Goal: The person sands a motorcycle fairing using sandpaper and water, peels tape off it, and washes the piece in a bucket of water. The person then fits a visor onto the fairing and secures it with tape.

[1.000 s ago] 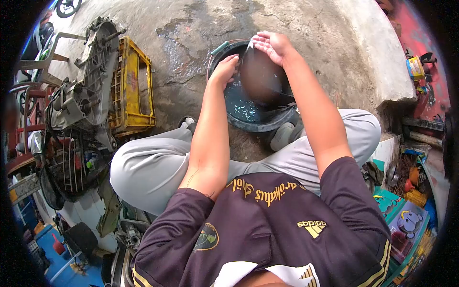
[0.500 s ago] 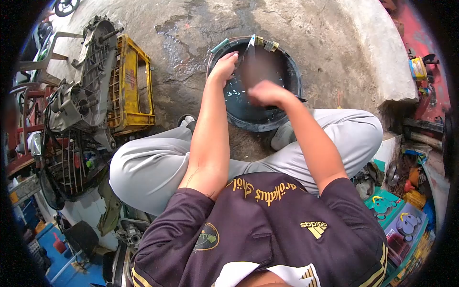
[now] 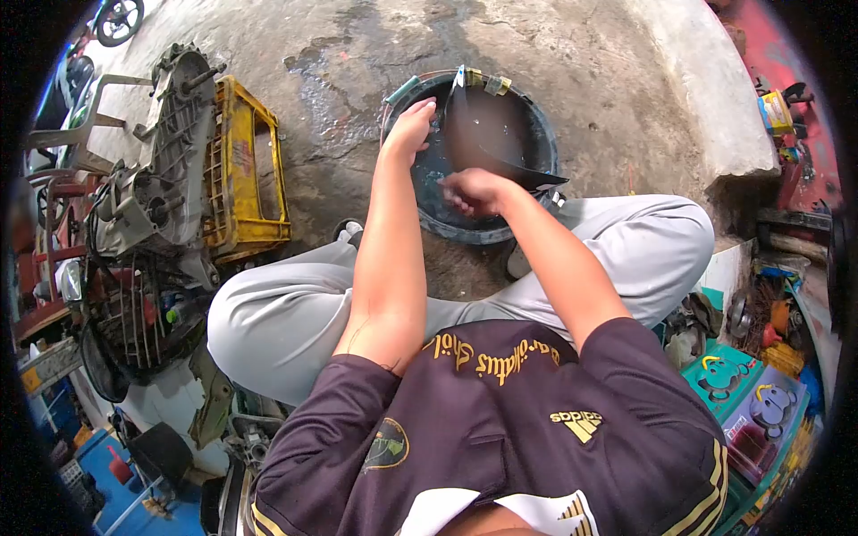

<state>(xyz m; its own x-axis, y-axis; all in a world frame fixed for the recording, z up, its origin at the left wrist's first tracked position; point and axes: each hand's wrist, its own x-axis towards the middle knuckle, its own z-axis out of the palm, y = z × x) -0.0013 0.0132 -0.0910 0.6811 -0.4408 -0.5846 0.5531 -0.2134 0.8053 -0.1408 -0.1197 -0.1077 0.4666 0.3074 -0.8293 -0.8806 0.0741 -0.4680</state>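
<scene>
A round black tub (image 3: 447, 227) of water stands on the floor in front of my crossed legs. Across it lies a glossy dark curved panel (image 3: 490, 121), with one pointed end at the far rim and another over the right rim. My left hand (image 3: 413, 132) is at the panel's left side, thumb up and fingers bent round toward its edge; their exact contact is hidden. Low over the panel and water, my right hand (image 3: 476, 192) has its fingers curled in. Whatever those fingers hold, if anything, does not show.
A yellow crate (image 3: 239, 170) and a grey metal engine casing (image 3: 170, 152) stand at left. Wet patches mark the concrete floor (image 3: 335, 103). A pale concrete ledge (image 3: 706, 89) runs along the right, with boxes (image 3: 760, 411) and mixed parts nearer me.
My right hand has moved toward me and left, down to the panel's near side. The panel's right pointed end now shows over the rim. My left hand has barely shifted.
</scene>
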